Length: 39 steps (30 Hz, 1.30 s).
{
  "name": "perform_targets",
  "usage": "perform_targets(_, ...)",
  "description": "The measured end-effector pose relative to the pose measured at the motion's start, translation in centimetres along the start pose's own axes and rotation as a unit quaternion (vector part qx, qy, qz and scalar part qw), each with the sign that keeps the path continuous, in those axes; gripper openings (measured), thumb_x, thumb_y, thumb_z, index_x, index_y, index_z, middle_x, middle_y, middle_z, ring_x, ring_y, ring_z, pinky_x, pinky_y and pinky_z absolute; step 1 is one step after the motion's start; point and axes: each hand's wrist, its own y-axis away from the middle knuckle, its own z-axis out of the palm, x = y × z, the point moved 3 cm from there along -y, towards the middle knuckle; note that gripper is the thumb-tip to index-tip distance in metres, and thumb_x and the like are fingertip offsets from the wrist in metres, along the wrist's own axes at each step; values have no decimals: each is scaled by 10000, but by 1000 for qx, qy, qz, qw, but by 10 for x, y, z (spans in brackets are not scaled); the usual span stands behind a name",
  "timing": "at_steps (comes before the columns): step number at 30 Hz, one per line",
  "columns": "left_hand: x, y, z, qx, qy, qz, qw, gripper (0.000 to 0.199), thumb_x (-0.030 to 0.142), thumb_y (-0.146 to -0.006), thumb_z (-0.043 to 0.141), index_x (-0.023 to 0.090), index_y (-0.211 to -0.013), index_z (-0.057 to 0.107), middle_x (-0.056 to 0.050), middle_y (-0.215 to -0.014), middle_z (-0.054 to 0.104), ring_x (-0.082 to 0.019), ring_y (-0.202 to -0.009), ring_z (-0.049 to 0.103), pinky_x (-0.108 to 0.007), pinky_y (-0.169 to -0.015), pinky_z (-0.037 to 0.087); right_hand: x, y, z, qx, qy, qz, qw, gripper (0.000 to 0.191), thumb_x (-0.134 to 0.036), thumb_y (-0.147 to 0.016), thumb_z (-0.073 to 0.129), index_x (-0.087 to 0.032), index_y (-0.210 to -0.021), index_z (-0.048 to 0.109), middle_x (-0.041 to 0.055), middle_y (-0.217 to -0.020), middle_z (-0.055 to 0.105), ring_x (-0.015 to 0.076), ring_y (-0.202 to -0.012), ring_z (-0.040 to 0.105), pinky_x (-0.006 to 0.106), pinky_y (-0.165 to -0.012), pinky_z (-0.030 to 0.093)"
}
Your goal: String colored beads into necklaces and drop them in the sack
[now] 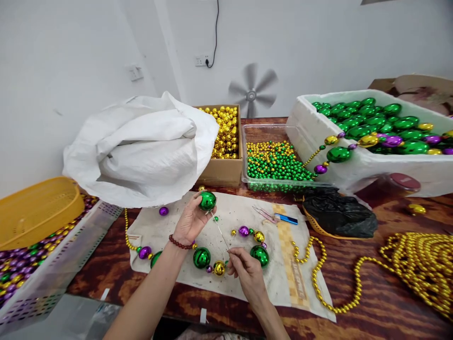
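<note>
A large shiny green bead (207,200) is held between the fingers of my left hand (191,219), above the cloth. My right hand (245,269) pinches a thin wire or needle (221,232), whose upper end reaches the underside of that bead. Below and between the hands, a strand with another large green bead (201,258), a gold bead (219,268) and small purple beads lies on the pale cloth (240,208). The strand curves up on the right past a large green bead (259,256) to a purple bead (244,231).
Behind the cloth stand a cardboard box (219,171) of gold beads, a clear tub (247,181) of small beads and a foam box (300,113) of green beads. Gold bead chain (421,269) lies right; a white sack (141,151) and crate (67,264) stand left.
</note>
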Motion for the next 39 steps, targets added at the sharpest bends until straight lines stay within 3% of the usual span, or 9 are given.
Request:
perform_targets(21,5,4,-4,-18,-22,22,999,305,179,-774,746,215,-1073,697,-46,-1100,680,-194,-980,636,-361,-813,565,3,1,4,0,-9,26,1000,357,-529,-917,583,-182,-910,666,12,-621,649,143,-487,620,228,-461,456)
perform_targets(30,-6,10,1,-48,-58,27,997,348,180,-758,768,225,-1098,708,-41,-1081,680,-177,-928,637,-362,-825,550,1,-1,7,3,-17,28,999,403,-575,-912,570,-182,-910,659,15,-631,648,141,-486,611,229,-452,450)
perform_targets(39,-16,23,5,-46,-83,45,995,363,181,-744,769,234,-1098,714,-36,-1091,675,-166,-910,626,-354,-836,543,-7,-21,14,4,-4,18,1000,345,-516,-928,545,-184,-893,632,-15,-621,609,112,-450,581,204,-437,430)
